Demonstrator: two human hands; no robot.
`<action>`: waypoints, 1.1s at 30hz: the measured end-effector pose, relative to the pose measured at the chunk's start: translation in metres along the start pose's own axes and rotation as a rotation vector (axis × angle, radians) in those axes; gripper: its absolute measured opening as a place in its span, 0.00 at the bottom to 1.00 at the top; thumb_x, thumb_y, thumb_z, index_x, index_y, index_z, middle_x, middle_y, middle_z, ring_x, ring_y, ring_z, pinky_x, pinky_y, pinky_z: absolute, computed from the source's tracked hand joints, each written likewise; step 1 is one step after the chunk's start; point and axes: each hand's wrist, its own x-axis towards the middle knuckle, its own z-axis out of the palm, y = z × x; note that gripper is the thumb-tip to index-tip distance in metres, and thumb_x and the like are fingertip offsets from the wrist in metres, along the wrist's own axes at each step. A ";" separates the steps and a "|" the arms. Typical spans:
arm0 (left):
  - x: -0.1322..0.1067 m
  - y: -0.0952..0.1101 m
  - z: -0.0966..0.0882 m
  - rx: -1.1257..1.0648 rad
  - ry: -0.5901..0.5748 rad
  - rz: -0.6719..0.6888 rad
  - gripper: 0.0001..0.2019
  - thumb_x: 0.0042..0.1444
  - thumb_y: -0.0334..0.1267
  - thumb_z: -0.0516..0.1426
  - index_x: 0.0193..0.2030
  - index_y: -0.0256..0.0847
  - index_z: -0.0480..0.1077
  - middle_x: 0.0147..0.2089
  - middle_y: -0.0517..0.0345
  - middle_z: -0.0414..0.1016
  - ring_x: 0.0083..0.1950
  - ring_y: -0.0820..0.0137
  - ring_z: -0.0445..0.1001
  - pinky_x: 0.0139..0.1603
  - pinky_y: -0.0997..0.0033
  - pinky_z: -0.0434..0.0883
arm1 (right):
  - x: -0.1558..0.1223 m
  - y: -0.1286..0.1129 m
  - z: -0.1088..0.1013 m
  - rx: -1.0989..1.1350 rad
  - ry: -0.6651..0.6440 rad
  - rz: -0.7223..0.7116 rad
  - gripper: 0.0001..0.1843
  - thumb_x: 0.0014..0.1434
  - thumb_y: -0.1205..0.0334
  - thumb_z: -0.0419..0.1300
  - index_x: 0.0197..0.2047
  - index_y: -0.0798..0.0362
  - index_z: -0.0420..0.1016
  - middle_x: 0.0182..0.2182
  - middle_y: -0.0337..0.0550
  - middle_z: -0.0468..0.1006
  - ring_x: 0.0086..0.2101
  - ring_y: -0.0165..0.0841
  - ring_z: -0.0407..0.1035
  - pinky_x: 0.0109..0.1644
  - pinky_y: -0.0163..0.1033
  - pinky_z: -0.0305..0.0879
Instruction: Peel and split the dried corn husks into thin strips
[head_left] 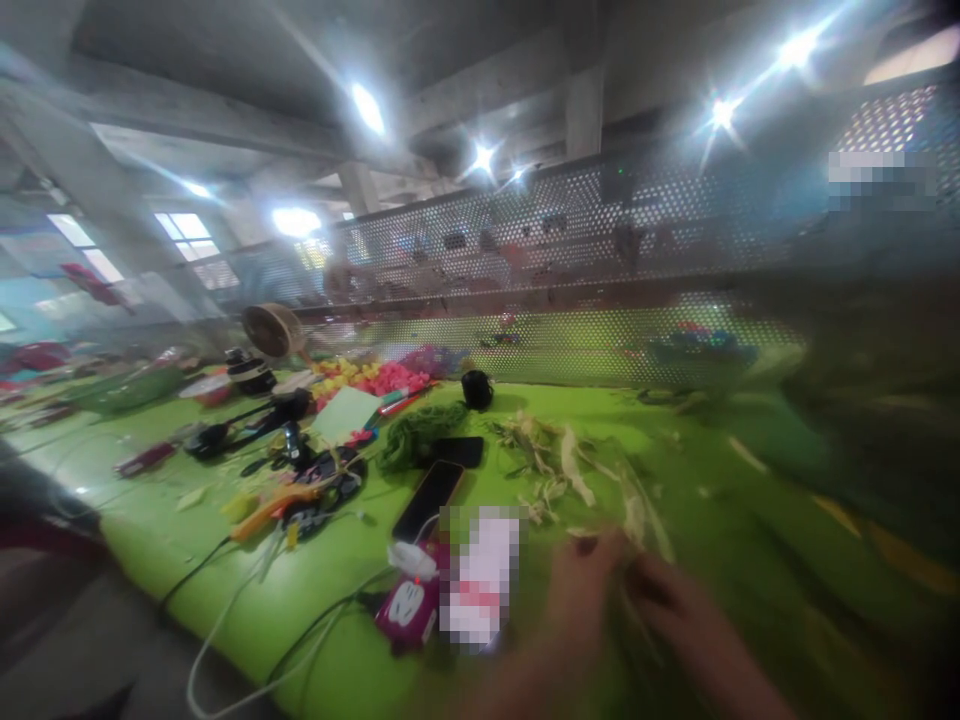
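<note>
My left hand and my right hand are close together over the green table, both smeared by motion. Their fingers are pinched on a pale, husk-like strip that rises above the fingers; a thin end trails below. Just beyond lies a loose pile of similar pale husk-like strips. Left of my left hand are a partly blurred-out bright rectangular object and a purple box with a white plug and cables.
Two dark phones lie beside a bundle of green fibre. An orange-handled tool with a cord, black tools, pink and yellow pieces and a small fan stand leftward. A perforated metal screen runs behind; a blurred person is at right.
</note>
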 end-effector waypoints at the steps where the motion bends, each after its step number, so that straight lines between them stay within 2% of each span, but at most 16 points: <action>1: 0.000 0.001 0.000 0.036 -0.002 0.020 0.25 0.39 0.56 0.67 0.31 0.34 0.73 0.28 0.57 0.73 0.31 0.71 0.68 0.33 0.72 0.65 | 0.000 0.001 -0.002 -0.005 -0.013 0.000 0.05 0.45 0.61 0.57 0.21 0.49 0.71 0.23 0.36 0.76 0.30 0.38 0.72 0.38 0.41 0.69; 4: 0.000 0.007 -0.002 0.143 -0.003 0.041 0.21 0.44 0.55 0.65 0.32 0.35 0.73 0.27 0.59 0.71 0.29 0.73 0.66 0.34 0.72 0.63 | 0.002 0.000 -0.012 -0.001 0.027 -0.005 0.07 0.49 0.58 0.59 0.30 0.49 0.77 0.28 0.39 0.81 0.34 0.40 0.74 0.41 0.42 0.70; 6: -0.001 0.010 -0.003 0.180 -0.060 0.034 0.20 0.47 0.54 0.63 0.33 0.35 0.73 0.28 0.59 0.71 0.28 0.74 0.65 0.33 0.72 0.62 | 0.003 -0.008 -0.020 0.054 0.106 0.010 0.12 0.52 0.53 0.59 0.35 0.49 0.78 0.33 0.44 0.83 0.37 0.42 0.76 0.42 0.43 0.71; 8: -0.002 0.011 -0.003 0.204 -0.147 0.029 0.21 0.48 0.53 0.63 0.36 0.35 0.73 0.31 0.58 0.72 0.30 0.73 0.65 0.34 0.73 0.62 | 0.003 -0.018 -0.026 0.106 0.152 0.032 0.15 0.52 0.48 0.59 0.34 0.50 0.79 0.34 0.45 0.84 0.37 0.43 0.76 0.40 0.43 0.71; 12: -0.007 0.009 -0.002 0.294 -0.262 0.002 0.21 0.51 0.54 0.60 0.38 0.34 0.74 0.32 0.58 0.72 0.33 0.72 0.65 0.36 0.72 0.60 | 0.004 -0.031 -0.031 0.065 0.207 0.051 0.16 0.48 0.46 0.61 0.26 0.50 0.78 0.25 0.42 0.82 0.29 0.40 0.74 0.35 0.40 0.69; 16: -0.014 0.012 0.001 0.302 -0.290 0.014 0.19 0.57 0.53 0.55 0.38 0.36 0.73 0.30 0.61 0.69 0.31 0.74 0.62 0.39 0.72 0.61 | 0.004 -0.032 -0.032 -0.015 0.247 0.068 0.17 0.49 0.46 0.59 0.22 0.50 0.75 0.22 0.40 0.79 0.27 0.38 0.71 0.31 0.37 0.65; 22: -0.023 0.019 0.007 0.297 -0.361 0.047 0.16 0.58 0.50 0.55 0.30 0.38 0.69 0.25 0.65 0.62 0.30 0.75 0.61 0.39 0.73 0.62 | 0.003 -0.030 -0.039 -0.100 0.364 0.074 0.16 0.49 0.47 0.56 0.22 0.49 0.72 0.18 0.37 0.73 0.22 0.33 0.65 0.25 0.36 0.58; 27: -0.023 0.021 0.006 0.448 -0.378 0.100 0.13 0.58 0.46 0.54 0.33 0.37 0.70 0.32 0.60 0.67 0.37 0.71 0.65 0.41 0.71 0.62 | 0.006 -0.020 -0.044 -0.150 0.295 0.074 0.16 0.50 0.47 0.56 0.24 0.49 0.73 0.22 0.39 0.76 0.27 0.36 0.70 0.31 0.38 0.64; 31: -0.023 0.023 0.008 0.672 -0.378 0.097 0.09 0.58 0.41 0.53 0.37 0.37 0.70 0.33 0.58 0.68 0.35 0.70 0.64 0.36 0.70 0.60 | 0.010 -0.009 -0.046 -0.153 0.207 -0.034 0.16 0.51 0.49 0.59 0.38 0.50 0.78 0.37 0.44 0.82 0.39 0.42 0.74 0.43 0.42 0.67; 33: -0.025 0.024 0.011 0.798 -0.367 0.092 0.08 0.58 0.36 0.52 0.35 0.37 0.70 0.33 0.56 0.69 0.34 0.69 0.63 0.36 0.70 0.59 | 0.010 -0.007 -0.046 -0.222 0.159 -0.121 0.15 0.52 0.48 0.60 0.38 0.48 0.79 0.41 0.44 0.81 0.43 0.42 0.73 0.47 0.43 0.66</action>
